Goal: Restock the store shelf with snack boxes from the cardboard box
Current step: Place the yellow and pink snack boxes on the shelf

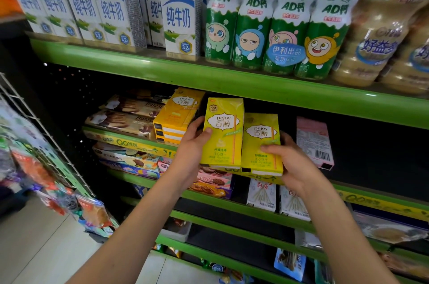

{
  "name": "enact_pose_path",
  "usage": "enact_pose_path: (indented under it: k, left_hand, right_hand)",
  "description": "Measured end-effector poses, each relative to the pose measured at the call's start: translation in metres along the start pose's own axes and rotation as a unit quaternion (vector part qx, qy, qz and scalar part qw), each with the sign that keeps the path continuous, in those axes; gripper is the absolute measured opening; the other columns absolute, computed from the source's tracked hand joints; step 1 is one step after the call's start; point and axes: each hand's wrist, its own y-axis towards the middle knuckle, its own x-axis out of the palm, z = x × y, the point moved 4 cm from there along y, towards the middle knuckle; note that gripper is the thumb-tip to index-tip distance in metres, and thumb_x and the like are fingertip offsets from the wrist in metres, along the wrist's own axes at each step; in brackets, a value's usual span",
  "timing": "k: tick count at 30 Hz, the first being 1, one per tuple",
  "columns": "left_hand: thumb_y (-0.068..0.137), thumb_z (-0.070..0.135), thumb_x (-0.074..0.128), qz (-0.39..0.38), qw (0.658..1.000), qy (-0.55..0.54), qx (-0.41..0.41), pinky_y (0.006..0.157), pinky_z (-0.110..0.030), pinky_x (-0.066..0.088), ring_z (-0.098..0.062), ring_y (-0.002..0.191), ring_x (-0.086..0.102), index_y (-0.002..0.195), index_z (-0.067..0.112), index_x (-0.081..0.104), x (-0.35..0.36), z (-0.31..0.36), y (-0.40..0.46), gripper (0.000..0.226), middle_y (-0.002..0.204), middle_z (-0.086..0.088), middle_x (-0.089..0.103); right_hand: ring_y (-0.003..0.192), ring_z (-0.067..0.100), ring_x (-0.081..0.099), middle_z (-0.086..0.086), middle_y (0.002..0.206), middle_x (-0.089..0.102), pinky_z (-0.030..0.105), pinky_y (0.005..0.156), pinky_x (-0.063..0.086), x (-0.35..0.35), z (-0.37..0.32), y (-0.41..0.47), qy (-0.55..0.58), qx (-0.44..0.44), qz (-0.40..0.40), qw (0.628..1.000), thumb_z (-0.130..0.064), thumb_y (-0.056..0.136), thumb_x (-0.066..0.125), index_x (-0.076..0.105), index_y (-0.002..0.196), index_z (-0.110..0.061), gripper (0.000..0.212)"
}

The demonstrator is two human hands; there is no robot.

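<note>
Both hands are up at the green store shelf (232, 85), each holding a yellow-green Pejoy box upright. Left hand (192, 144) grips the taller-standing left Pejoy box (222, 131), thumb on its front and fingers curled behind its left edge. Right hand (291, 159) grips the right Pejoy box (261, 142), fingers wrapped over its lower front. These two boxes touch side by side. A stack of orange-yellow Pejoy boxes (176, 116) lies just left; a pink box (314, 142) stands just right.
</note>
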Motion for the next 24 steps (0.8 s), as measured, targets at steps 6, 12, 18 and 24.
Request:
enact_pose_path:
  k: [6,12,18,24]
  left_hand:
    - [0.1,0.022,0.052,0.007,0.998,0.062,-0.017,0.113,-0.049,0.035,-0.025,0.129,0.05,0.139,0.023,0.049,0.034,0.013,0.017,0.039,0.137,-0.002,0.057]
    - [0.097,0.014,0.051,-0.036,0.983,0.177,0.013,0.1,-0.029,0.043,-0.022,0.124,0.055,0.139,0.018,0.053,0.054,0.025,0.022,0.042,0.132,0.001,0.06]
    - [0.091,0.019,0.057,0.068,0.885,0.411,0.209,0.073,-0.02,0.041,-0.023,0.101,0.064,0.114,0.015,0.073,-0.013,0.092,0.024,0.028,0.108,-0.002,0.072]
    - [0.095,0.027,0.059,0.052,0.828,0.547,0.112,0.098,-0.03,0.041,-0.031,0.125,0.051,0.135,0.023,0.059,-0.072,0.091,0.056,0.04,0.143,-0.009,0.048]
  right_hand:
    - [0.09,0.021,0.074,0.0,0.107,0.074,0.038,0.064,0.059,0.023,-0.017,0.012,0.042,-0.02,0.014,0.999,-0.027,0.098,0.058,0.045,0.142,-0.028,0.046]
    - [0.08,0.024,0.073,0.013,0.107,0.072,0.041,0.065,0.061,0.054,-0.024,0.024,0.019,-0.075,0.052,0.996,-0.001,0.087,0.065,0.055,0.13,-0.013,0.046]
    - [0.101,0.034,0.067,0.019,0.122,0.067,0.046,0.084,0.057,0.08,-0.019,0.053,0.038,-0.033,0.056,0.997,-0.01,0.096,0.055,0.051,0.136,-0.009,0.04]
    - [0.125,0.034,0.053,0.013,0.136,0.057,0.048,0.105,0.045,0.107,-0.001,0.067,-0.245,-0.05,0.108,0.962,-0.032,0.093,0.058,0.048,0.138,-0.016,0.049]
